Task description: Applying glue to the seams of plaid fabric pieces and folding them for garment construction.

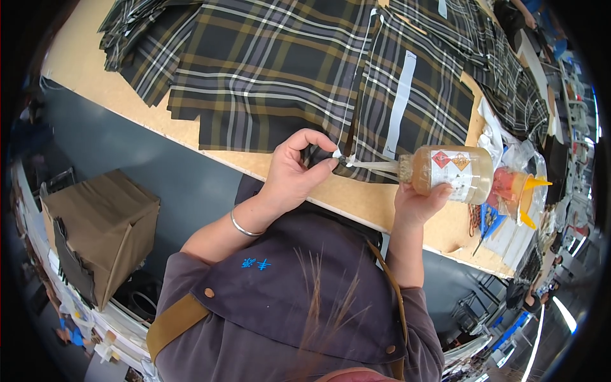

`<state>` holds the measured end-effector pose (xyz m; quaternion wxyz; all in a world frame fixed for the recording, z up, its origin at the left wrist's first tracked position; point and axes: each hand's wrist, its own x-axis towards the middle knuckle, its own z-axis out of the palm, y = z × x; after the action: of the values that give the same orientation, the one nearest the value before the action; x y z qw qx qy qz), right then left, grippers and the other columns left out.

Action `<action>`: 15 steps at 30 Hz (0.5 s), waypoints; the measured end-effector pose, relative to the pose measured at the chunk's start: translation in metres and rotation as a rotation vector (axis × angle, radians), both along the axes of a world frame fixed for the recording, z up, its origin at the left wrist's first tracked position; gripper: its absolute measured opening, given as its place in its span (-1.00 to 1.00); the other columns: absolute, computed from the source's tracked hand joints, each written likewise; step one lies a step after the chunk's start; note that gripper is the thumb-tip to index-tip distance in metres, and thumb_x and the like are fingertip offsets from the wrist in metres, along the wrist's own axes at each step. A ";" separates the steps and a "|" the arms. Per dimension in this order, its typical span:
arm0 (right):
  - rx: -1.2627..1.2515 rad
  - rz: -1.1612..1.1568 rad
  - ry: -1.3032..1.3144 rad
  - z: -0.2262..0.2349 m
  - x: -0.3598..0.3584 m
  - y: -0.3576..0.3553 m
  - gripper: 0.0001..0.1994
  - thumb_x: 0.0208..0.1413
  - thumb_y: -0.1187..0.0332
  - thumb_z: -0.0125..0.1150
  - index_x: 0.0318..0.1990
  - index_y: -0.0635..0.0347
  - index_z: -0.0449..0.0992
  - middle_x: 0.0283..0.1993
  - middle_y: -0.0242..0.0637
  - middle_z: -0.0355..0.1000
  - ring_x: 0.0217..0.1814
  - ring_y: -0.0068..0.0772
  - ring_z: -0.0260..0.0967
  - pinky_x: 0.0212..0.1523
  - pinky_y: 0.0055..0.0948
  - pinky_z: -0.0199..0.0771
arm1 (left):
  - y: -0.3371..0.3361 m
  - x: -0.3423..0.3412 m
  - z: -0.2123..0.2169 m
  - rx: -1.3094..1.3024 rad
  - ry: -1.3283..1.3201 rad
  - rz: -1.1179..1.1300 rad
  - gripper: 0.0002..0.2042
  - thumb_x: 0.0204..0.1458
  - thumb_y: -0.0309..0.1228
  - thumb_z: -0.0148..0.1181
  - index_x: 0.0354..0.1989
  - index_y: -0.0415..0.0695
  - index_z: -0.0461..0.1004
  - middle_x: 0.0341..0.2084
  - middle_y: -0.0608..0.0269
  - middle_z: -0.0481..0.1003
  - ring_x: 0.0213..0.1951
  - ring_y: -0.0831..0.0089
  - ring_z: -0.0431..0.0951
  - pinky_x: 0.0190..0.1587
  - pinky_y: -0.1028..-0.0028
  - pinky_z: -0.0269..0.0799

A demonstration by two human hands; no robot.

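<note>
Beyond the bottle (468, 188), a cup with reddish contents and yellow tips (512, 188) is set beside crumpled clear plastic (529, 148). Further plaid pieces (509, 95) are heaped at the upper right, and a brown cloth-covered box (105, 210) is placed at the left.

The plaid cloth (254, 95) is laid across the pale surface (79, 57), its lower edge near the surface's front; a light strip (400, 105) is seen on its right part. Grey floor (114, 127) is shown below, and a workroom is curved around the rim.

The cloth's lower edge is pinched between the narrowed fingers of the left hand (289, 175). The bottle is held sideways in the right hand (415, 205), its pale nozzle (375, 166) pointed at that pinch. Some right fingers are hidden by the bottle; whether the nozzle is touching cannot be told.
</note>
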<state>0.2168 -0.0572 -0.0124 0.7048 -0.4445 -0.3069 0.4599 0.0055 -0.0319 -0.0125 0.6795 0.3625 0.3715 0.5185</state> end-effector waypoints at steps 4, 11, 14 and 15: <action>-0.053 -0.079 -0.067 0.002 -0.012 0.008 -0.34 0.03 -0.20 0.13 0.13 0.09 0.25 -0.13 -0.32 0.44 -0.44 -0.55 0.34 -0.63 -0.62 0.21 | -0.002 -0.002 0.001 -0.022 0.034 -0.031 -0.80 -0.04 -0.71 0.15 -0.26 -0.18 0.41 -0.30 0.40 0.40 -0.31 0.76 0.39 -0.33 0.74 0.32; -0.131 -0.051 0.210 0.017 0.000 0.018 -0.41 0.12 -0.14 0.06 0.09 0.16 0.28 -0.24 -0.24 0.45 -0.61 -0.60 0.20 -0.73 -0.69 0.08 | -0.003 0.001 -0.001 -0.003 0.018 -0.014 -0.81 -0.03 -0.71 0.14 -0.26 -0.19 0.41 -0.32 0.40 0.41 -0.30 0.76 0.38 -0.35 0.74 0.30; -0.108 -0.139 0.171 0.010 -0.001 0.022 -0.43 0.13 -0.12 0.06 0.07 0.16 0.30 -0.23 -0.27 0.46 -0.61 -0.63 0.18 -0.70 -0.67 0.10 | -0.005 0.001 -0.003 0.075 0.058 0.011 -0.81 -0.03 -0.71 0.14 -0.26 -0.19 0.42 -0.32 0.40 0.41 -0.30 0.75 0.37 -0.34 0.74 0.30; -0.087 -0.150 0.132 0.009 -0.001 0.022 -0.43 0.13 -0.12 0.08 0.07 0.16 0.30 -0.23 -0.28 0.46 -0.59 -0.62 0.18 -0.69 -0.66 0.11 | -0.004 0.000 -0.002 0.073 0.055 0.012 -0.81 -0.03 -0.71 0.14 -0.26 -0.19 0.42 -0.32 0.40 0.41 -0.30 0.75 0.37 -0.34 0.74 0.30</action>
<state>0.2153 -0.0352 -0.0036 0.7361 -0.4650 -0.2054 0.4470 0.0060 -0.0361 -0.0149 0.6522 0.3988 0.3731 0.5257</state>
